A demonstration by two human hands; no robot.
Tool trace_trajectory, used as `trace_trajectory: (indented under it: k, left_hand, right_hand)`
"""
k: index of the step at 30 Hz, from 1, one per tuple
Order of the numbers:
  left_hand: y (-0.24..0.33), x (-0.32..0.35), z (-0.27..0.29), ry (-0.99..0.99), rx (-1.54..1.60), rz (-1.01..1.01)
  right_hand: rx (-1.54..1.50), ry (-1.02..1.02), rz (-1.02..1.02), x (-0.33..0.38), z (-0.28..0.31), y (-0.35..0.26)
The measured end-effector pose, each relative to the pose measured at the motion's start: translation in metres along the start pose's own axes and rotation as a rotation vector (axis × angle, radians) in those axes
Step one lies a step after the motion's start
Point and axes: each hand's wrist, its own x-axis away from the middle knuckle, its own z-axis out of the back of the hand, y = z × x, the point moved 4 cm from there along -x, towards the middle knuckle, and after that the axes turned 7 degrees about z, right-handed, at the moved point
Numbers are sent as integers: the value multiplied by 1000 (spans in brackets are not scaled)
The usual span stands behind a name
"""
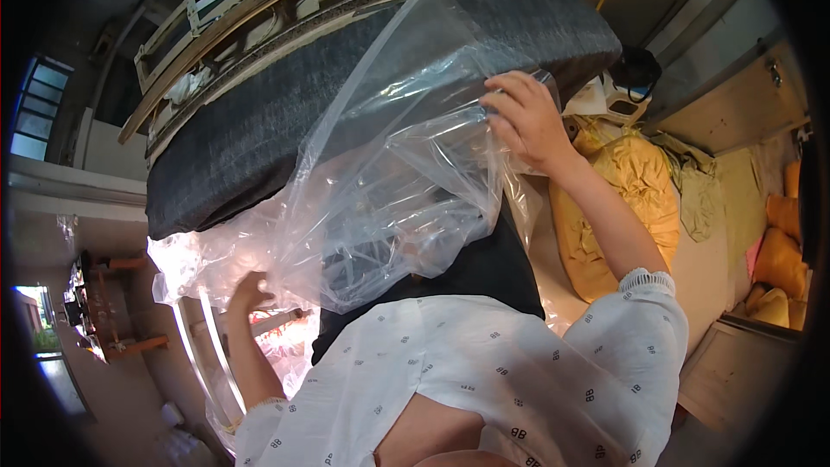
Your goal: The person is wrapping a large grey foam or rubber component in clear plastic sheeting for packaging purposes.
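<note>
A large sheet of clear plastic film (372, 182) lies creased and folded over the front of a dark padded table (233, 134) and drapes down toward my lap. My right hand (527, 121) is raised at its right part, fingers bent and closed on the film's edge near the table's front. Lower on the left, my left hand (251, 291) is beside the hanging film, its fingers bent with a gap showing between them. Whether it touches the film is hard to make out in the glare.
A wooden frame (216, 35) runs along the table's back. On the right is a yellow cloth bundle (618, 207), with a white device (624, 104) behind it. Orange bundles (782, 225) fill a shelf at far right. Metal legs (203, 346) stand below my left hand.
</note>
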Motion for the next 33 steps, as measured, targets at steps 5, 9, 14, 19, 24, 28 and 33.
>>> trace_trajectory:
  k: [5,9,14,19,24,28,33]
  left_hand:
    - [140,-24,152,247,-23,-253]
    - [291,-70,184,290,459,-656]
    - [402,-160,172,266,364,-521]
    - [452,-147,150,196,312,-661]
    - [437,-114,170,379,837,-836]
    - [453,-55,194,207,955,-987]
    - [456,-17,208,92,973,-1044]
  right_hand:
    - [-223,190,-314,-11,9,18]
    - [-157,259,-424,-13,10,22]
    - [-134,225,-392,-11,4,23]
    - [-95,172,-415,8,3,28]
    - [-164,297,-409,-5,19,31]
    - [-225,451,-335,-47,49,39]
    - [-653,564,-41,-103,79,21]
